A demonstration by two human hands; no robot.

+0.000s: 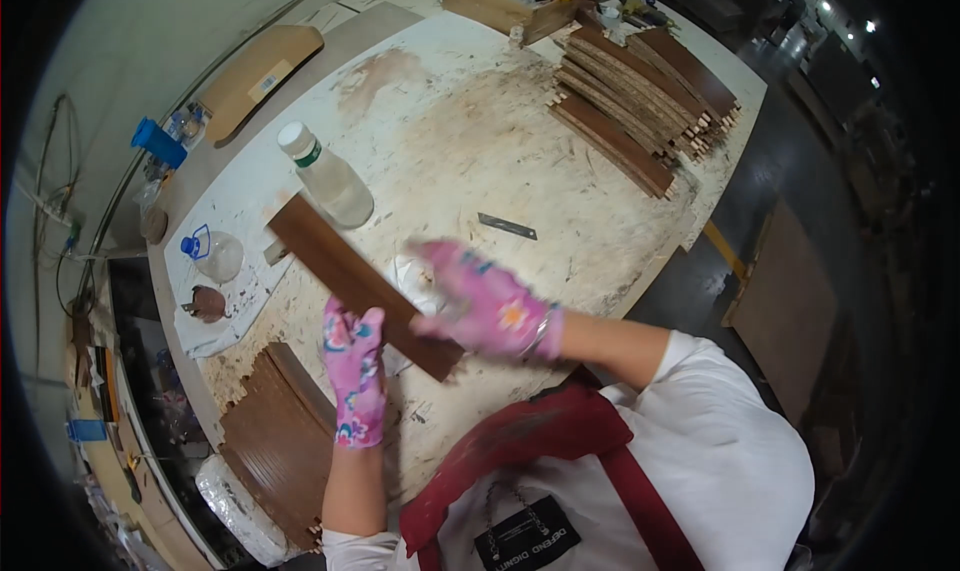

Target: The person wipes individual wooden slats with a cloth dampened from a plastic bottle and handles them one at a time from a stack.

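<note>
Your left hand [352, 371] grips the near edge of the brown plank [360, 283], which lies slantwise on the table [480, 141], running from far left to near right. Your right hand [487, 306] is blurred above the plank's near end; you cannot tell whether it holds anything. A bottle [328, 179] lies just beyond the plank's far end. A plank stack [640, 96] sits far right.

At frame centre, the gloved left hand [354, 366] gripped a brown wooden plank [350, 276] lying on the worktable [470, 141]. The gloved right hand [480, 301] hovered blurred above it. A plastic bottle [328, 179] stood just beyond; stacked planks [640, 96] lay upper right.
</note>
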